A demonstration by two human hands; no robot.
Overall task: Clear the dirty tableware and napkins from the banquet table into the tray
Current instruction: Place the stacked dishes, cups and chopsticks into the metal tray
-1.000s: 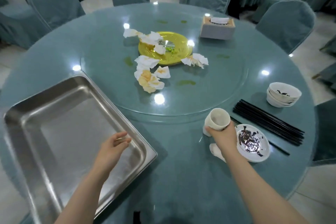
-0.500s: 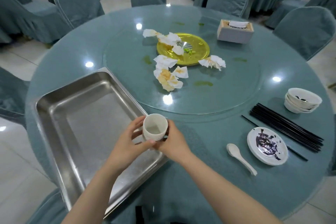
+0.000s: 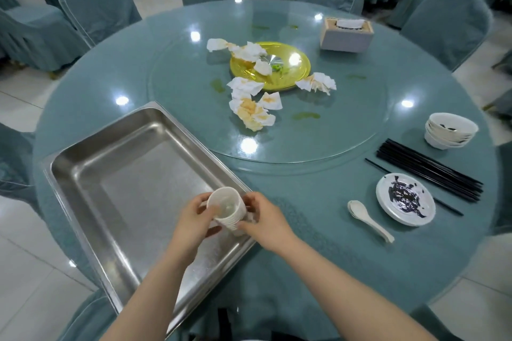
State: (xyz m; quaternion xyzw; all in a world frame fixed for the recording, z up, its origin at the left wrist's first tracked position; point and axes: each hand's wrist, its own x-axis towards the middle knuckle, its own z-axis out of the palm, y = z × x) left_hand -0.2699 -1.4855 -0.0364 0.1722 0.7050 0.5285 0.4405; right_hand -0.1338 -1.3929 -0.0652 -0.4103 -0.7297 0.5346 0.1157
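Cup: white stack of ribbed cups, tilted with its mouth toward the camera, held over the near right rim of the tray; half a second earlier it stood upright at the same rim.
Left hand: grip closed around the cup's left side, fingers curled; earlier it only cupped the cup from the left.
Right hand: grip pinching the cup's lower right side, much as before.
Tray: steel, at the near left edge of the surface, unchanged.
Napkins: crumpled and stained, on the glass turntable beside the yellow plate.
Near right edge of the surface: spoon, sauce-smeared dish, black chopsticks, stacked bowls.
Tissue box: far side.
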